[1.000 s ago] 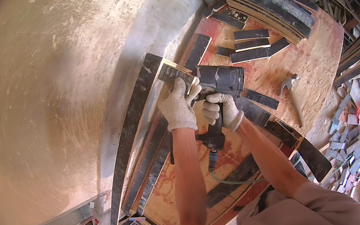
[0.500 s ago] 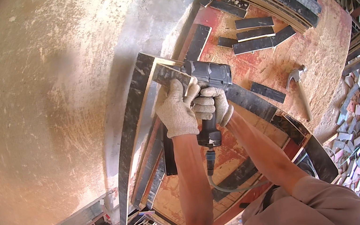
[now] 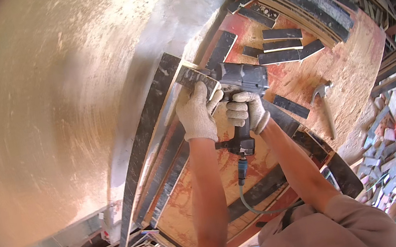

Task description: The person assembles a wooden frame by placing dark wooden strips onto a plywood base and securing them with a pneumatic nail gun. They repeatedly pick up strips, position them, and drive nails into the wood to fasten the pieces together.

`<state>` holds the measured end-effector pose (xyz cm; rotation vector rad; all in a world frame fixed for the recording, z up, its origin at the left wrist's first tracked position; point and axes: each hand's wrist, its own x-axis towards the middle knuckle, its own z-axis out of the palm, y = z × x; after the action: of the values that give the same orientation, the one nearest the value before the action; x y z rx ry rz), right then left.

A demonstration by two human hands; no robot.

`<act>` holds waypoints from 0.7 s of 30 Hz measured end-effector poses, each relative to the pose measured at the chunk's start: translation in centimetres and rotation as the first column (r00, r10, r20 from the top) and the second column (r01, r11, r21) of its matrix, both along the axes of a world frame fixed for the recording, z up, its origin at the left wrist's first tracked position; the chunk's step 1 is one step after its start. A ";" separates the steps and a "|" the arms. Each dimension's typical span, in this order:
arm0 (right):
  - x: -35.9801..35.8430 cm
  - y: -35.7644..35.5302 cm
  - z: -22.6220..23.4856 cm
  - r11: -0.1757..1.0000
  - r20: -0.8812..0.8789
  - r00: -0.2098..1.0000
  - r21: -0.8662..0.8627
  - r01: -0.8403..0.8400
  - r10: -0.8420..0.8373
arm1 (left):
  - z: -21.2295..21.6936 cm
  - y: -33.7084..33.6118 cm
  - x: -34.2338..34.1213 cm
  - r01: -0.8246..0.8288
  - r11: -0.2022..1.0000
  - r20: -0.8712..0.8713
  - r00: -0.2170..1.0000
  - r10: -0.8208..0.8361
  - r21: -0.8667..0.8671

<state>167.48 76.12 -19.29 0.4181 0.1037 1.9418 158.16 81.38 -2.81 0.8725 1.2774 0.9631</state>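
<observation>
My left hand (image 3: 197, 116), in a pale knit work glove, grips a short dark-faced plywood block (image 3: 196, 79). The block is held against the upper end of a long curved plywood strip (image 3: 143, 127), which stands on edge. My right hand (image 3: 250, 111), also gloved, is wrapped round the handle of a black nail gun (image 3: 247, 77). The gun's nose is close to the block's right side; whether they touch I cannot tell. A thin air hose (image 3: 254, 209) runs from the handle's base toward my body.
On the reddish, dusty worktable (image 3: 351, 71) lie several short black-faced plywood pieces (image 3: 283, 45) and a hammer (image 3: 325, 107). Curved strips (image 3: 303, 3) are stacked at the far right. Offcuts (image 3: 385, 144) cover the ground at right. A large worn panel (image 3: 52, 127) fills the left.
The gun, the block and both hands have shifted slightly right in the picture, along with the curved strip's upper end. The gun has turned a little, and more of its lower part shows.
</observation>
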 end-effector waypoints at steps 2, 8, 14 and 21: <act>1.4 -2.1 2.6 0.987 0.249 0.968 -0.145 0.075 -0.037 | 0.1 0.7 -1.7 -0.048 0.998 0.026 0.998 0.048 -0.035; 10.1 -5.0 13.5 0.881 0.807 0.584 -0.210 0.424 -0.089 | 0.0 2.8 -1.3 -0.188 0.973 0.145 0.968 0.207 -0.135; 12.4 0.0 29.5 0.950 0.994 0.076 0.056 0.307 -0.083 | -3.7 4.9 -2.4 -0.402 0.908 0.161 0.895 0.417 -0.119; 10.2 6.1 33.1 0.983 0.894 -0.436 0.022 -0.181 -0.100 | -3.7 5.1 -0.7 -0.518 0.847 0.046 0.849 0.526 -0.120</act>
<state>177.67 82.24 13.85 -1.4957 -1.3415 1.6199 157.41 86.46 -6.54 0.3962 1.5190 1.3292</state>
